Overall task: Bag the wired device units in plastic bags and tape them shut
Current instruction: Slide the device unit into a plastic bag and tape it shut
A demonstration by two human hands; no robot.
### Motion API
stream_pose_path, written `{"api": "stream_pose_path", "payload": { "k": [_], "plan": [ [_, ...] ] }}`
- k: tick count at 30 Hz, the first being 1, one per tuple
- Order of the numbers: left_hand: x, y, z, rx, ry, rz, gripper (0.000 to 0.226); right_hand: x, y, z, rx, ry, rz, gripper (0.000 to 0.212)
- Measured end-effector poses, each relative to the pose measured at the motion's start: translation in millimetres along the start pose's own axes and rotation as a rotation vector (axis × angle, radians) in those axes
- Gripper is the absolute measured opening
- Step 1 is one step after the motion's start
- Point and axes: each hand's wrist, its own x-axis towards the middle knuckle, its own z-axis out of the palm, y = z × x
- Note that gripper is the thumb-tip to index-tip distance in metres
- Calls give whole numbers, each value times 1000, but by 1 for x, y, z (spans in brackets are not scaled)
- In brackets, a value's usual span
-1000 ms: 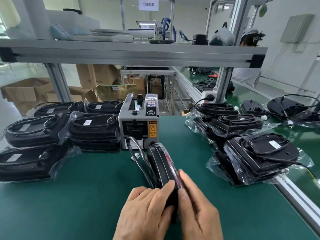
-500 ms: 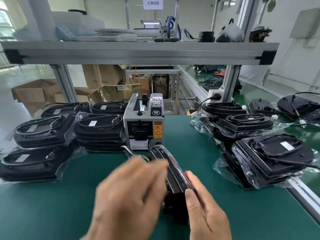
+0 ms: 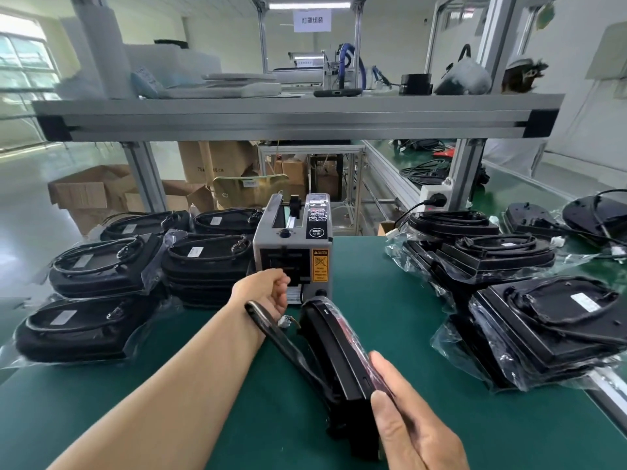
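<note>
My right hand (image 3: 414, 425) grips the bagged black wired unit (image 3: 339, 347) on edge; left hand (image 3: 268, 293) at grey tape dispenser (image 3: 295, 245), pinch unclear; I'd pull straight outward.

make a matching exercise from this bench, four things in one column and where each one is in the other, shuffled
Things:
1. left hand
2. right hand
3. cardboard boxes
4. white sign

Places:
a. hanging overhead at the back
b. gripping the bagged device unit, which stands on edge
c. at the front outlet of the tape dispenser
d. on the floor beyond the green table

Pairs: 1-c; 2-b; 3-d; 4-a
</note>
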Motion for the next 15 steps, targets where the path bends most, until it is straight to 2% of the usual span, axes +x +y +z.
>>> {"api": "stream_pose_path", "payload": {
  "k": [6,11,14,15],
  "plan": [
    [-1,5,15,-120,63,-22,10,1,-1,-2,21,0,-17,38],
    [4,5,27,-168,88,-20,7,2,0,-3,34,-28,-26,39],
    [-8,3,24,-225,101,92,14,3,3,-5,53,-46,-32,39],
    [-17,5,20,-213,57,146,16,3,4,-6,58,-58,-35,40]
  ]
}}
